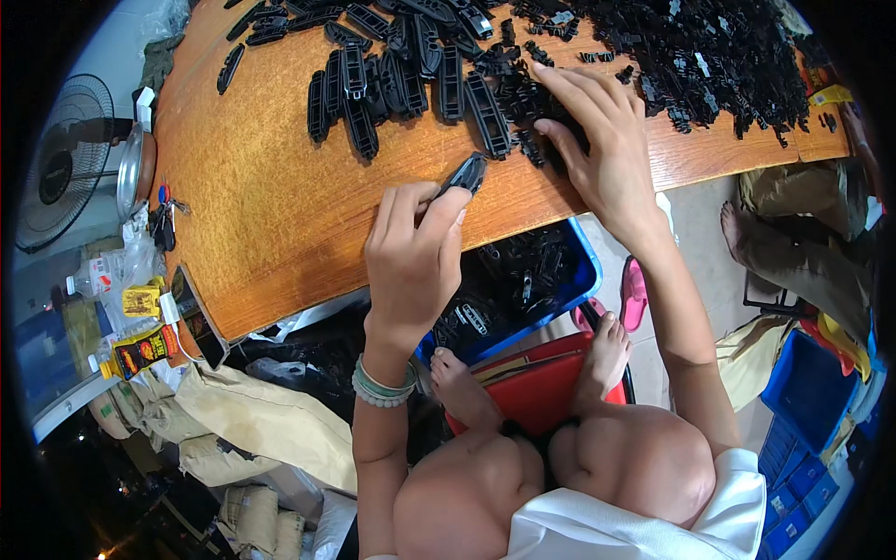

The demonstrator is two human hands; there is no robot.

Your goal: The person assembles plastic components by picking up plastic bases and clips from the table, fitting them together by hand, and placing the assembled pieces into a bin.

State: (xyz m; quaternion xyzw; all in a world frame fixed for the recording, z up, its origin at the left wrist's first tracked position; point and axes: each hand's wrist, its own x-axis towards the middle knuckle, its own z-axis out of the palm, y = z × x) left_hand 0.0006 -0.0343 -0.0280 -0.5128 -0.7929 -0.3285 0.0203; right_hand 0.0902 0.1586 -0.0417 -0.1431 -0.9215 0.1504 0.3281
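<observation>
L hand (411,252) grip pinches black part (466,174) over surface (271,205) nr front edge, tip left clear, prob. for access; R hand (607,149) grip spread, thumb apart, at small black clips (524,96), likely heaped close for reach.

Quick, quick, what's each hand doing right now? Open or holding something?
Left hand: closed, holding a black part.
Right hand: open, fingers and thumb apart, by the small black pieces.
</observation>
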